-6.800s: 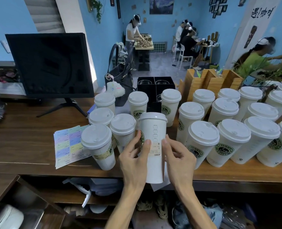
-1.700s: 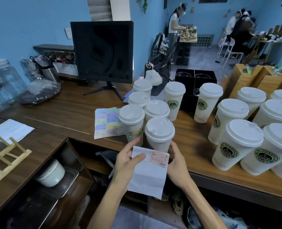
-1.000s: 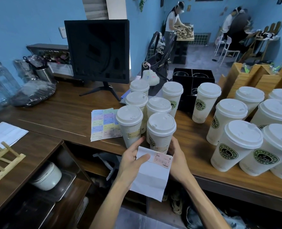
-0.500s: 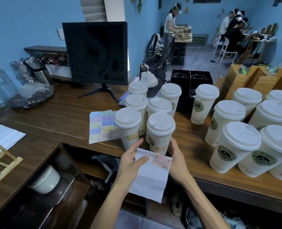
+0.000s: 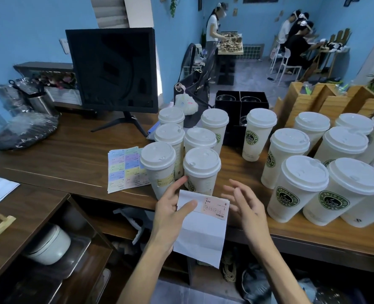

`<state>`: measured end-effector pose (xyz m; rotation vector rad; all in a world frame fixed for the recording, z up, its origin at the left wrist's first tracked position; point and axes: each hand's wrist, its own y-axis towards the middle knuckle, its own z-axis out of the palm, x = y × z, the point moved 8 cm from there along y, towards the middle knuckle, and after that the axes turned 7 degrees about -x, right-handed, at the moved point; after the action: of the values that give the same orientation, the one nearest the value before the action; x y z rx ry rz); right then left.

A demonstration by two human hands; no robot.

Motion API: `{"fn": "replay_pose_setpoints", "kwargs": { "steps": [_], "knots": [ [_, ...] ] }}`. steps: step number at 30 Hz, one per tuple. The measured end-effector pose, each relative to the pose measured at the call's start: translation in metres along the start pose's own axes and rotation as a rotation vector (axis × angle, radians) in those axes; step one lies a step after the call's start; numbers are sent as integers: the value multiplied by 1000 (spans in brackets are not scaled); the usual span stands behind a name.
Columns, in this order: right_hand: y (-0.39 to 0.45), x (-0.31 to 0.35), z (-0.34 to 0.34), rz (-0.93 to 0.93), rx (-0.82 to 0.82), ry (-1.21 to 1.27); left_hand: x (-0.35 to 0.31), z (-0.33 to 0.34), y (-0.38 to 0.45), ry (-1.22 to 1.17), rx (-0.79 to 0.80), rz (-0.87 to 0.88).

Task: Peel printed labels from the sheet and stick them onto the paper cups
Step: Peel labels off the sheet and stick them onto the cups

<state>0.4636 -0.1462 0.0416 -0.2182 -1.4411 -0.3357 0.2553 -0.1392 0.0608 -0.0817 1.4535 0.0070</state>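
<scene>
Label (image 5: 215,208) on sheet (image 5: 201,235), left hand (image 5: 170,212) gripping; cup (image 5: 288,199) reads "COFFEE"

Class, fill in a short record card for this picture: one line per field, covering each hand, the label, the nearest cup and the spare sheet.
left hand: holds the white backing sheet
right hand: open, off the sheet
label: pink, at the sheet's top right
nearest cup: lidded, upright, behind the sheet
coloured label sheet: flat on the counter

Blue walls (image 5: 28,29) enclose a grey floor (image 5: 254,84), a dark wooden counter (image 5: 61,154) and white chairs (image 5: 288,62)
</scene>
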Motion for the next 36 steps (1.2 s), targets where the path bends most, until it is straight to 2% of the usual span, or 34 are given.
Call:
{"fn": "replay_pose_setpoints", "kwargs": {
  "steps": [7,16,36],
  "knots": [
    [-35,47,-9,-10,96,49,-29,29,-16,-26,-33,159],
    [-35,41,-27,8,20,9,-16,46,-22,29,4,160],
    [-30,24,-28,78,25,29,2,49,-21,88,-18,100]
  ]
}}
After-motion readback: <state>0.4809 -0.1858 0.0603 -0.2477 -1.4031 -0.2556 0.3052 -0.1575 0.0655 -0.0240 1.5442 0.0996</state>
